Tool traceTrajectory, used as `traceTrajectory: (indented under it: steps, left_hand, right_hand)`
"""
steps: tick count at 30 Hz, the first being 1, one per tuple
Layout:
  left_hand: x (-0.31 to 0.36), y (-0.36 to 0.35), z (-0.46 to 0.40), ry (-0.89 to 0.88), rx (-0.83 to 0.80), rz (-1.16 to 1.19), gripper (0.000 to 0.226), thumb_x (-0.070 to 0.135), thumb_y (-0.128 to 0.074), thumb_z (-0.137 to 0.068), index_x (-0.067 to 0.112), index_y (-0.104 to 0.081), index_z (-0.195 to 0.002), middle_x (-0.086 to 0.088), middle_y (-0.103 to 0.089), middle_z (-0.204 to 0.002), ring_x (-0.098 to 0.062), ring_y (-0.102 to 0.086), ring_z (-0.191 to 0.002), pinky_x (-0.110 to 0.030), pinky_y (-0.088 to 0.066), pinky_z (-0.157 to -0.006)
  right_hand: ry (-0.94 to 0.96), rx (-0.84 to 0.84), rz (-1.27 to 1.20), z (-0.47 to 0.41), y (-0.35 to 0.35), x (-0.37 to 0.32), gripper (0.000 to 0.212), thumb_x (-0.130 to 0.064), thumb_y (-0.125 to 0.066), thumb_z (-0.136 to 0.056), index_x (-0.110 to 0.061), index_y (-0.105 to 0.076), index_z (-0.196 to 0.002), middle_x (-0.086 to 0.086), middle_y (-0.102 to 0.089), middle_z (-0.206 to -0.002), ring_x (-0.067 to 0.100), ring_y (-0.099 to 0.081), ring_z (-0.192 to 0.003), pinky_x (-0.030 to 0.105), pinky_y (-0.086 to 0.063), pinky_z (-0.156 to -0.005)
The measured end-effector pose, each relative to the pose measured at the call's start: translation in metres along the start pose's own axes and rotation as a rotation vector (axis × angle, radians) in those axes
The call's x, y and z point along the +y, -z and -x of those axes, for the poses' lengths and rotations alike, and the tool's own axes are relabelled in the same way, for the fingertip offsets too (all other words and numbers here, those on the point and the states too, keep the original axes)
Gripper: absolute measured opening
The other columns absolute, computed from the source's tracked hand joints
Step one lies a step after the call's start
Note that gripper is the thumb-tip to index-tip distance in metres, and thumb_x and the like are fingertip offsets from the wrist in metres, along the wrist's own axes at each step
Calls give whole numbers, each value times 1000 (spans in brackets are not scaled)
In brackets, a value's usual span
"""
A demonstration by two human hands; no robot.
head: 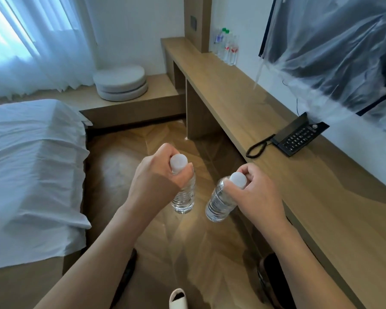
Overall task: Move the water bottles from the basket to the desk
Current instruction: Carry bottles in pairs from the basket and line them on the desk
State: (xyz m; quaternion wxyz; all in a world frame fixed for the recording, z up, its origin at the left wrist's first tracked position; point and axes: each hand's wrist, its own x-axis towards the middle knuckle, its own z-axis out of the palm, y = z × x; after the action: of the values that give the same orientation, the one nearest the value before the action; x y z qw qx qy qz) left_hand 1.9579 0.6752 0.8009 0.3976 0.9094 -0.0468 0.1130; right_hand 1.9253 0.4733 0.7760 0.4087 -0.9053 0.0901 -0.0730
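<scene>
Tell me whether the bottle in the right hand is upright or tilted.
Tilted. The bottle in the right hand leans, with its white cap toward the desk and its base swung left.

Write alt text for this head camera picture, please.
Seen from above, a left hand and a right hand each grip a clear water bottle by its neck over a wooden floor. A long wooden desk on the right holds a black telephone and more bottles.

You are in a hotel bedroom.
A white-sheeted bed [31,166] faces a long wooden desk [243,103] with a black telephone [299,137], guest water bottles [227,46], a wall television [334,52] and sheer curtains [31,41].
</scene>
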Motion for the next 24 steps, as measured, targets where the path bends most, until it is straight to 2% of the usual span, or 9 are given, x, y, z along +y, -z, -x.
traceTrajectory:
  steps: [4, 8, 13, 20, 22, 24]
  left_hand:
    - [-18, 7, -53, -17, 0, -6, 21, 40, -70, -80, 25, -55, -84, 8, -60, -71, -11, -58, -66, -29, -46, -56]
    - [-36, 4, -100, -2, 22, -28, 22, 40, -70, -80, 23, -56, -85, 9, -58, -69, -11, -55, -63, -23, -36, -54]
    - [-56, -6, -163, 9, 36, -49, 22, 40, -70, -79, 23, -57, -86, 11, -59, -72, -10, -57, -66, -24, -41, -54]
    - [-71, -20, -258, 37, 84, -67, 22, 41, -70, -77, 26, -57, -85, 12, -58, -72, -9, -58, -65, -21, -41, -54]
    - [-72, -23, -283, 39, 94, -60, 22, 40, -70, -77, 25, -57, -86, 13, -58, -73, -8, -59, -66, -20, -41, -54]
    - [-75, -24, -307, 42, 107, -48, 21, 39, -70, -78, 25, -58, -88, 13, -59, -75, -8, -60, -68, -21, -44, -55]
  right_hand:
    - [5, 13, -12, -45, -21, -21, 26, -47, -67, -76, -28, -56, -89, -7, -60, -76, 12, -61, -67, 24, -48, -51]
    - [3, 2, -4, -91, -36, -34, 25, -45, -69, -76, -27, -56, -88, -6, -60, -76, 11, -61, -67, 23, -46, -51]
    - [21, -4, 31, -155, -61, -41, 25, -47, -69, -75, -27, -57, -86, -7, -61, -74, 8, -59, -63, 17, -39, -48]
    - [82, -10, 30, -257, -82, -51, 25, -48, -69, -76, -29, -57, -85, -9, -59, -71, 7, -59, -63, 12, -37, -48]
    - [101, -8, 20, -285, -88, -56, 25, -48, -70, -76, -28, -56, -83, -8, -59, -70, 9, -60, -63, 15, -41, -47]
    - [109, 3, 12, -310, -94, -61, 25, -45, -71, -75, -26, -57, -83, -7, -60, -70, 14, -61, -65, 28, -53, -51]
